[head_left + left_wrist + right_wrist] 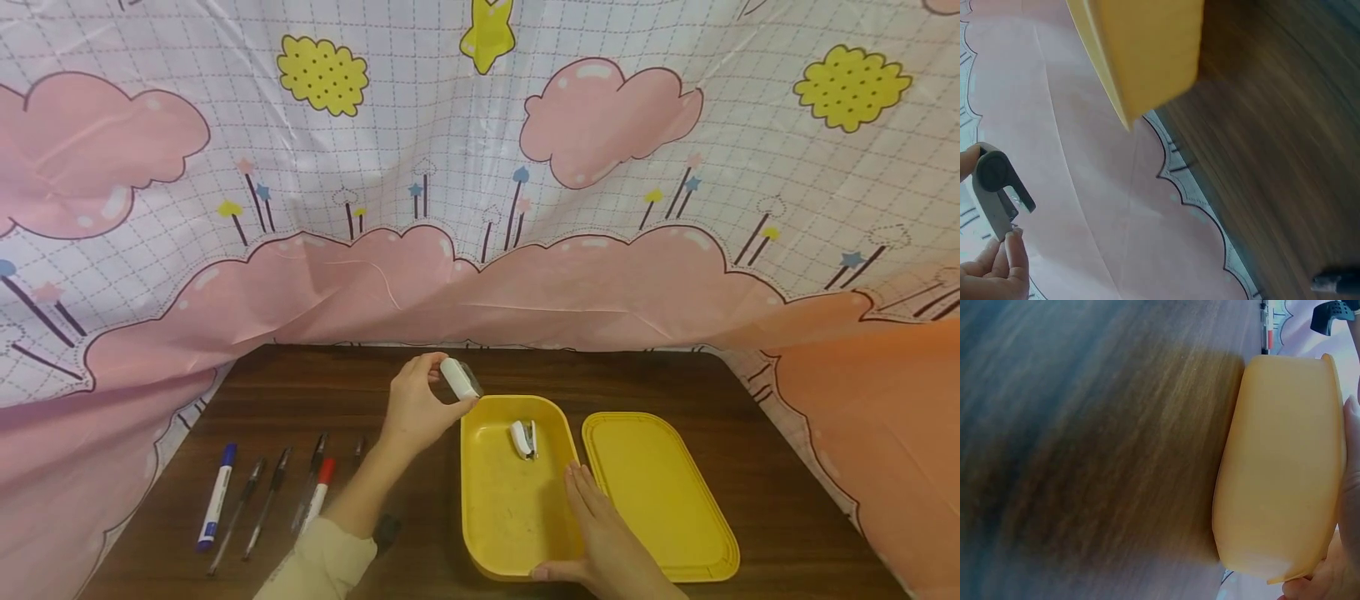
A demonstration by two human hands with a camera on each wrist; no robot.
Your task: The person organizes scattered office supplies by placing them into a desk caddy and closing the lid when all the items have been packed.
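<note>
A small white and dark grey tape dispenser (994,187) is pinched between the thumb and fingers of my left hand (418,408). It is held in the air by the far left corner of the yellow box (491,533). Inside the box, toward its far end, lies a white mini stapler (524,439). My right hand (607,533) rests on the box's near right corner, fingers straight along the right side and thumb along the near rim. In the right wrist view the box's outer wall (1279,462) fills the space beside that hand.
To the right of the box a yellow lid (660,492) lies flat. On the left are a blue-capped marker (217,496), a red-capped marker (319,492) and several black-capped pens (267,502). A patterned cloth (480,292) hangs behind the dark wooden table (780,483).
</note>
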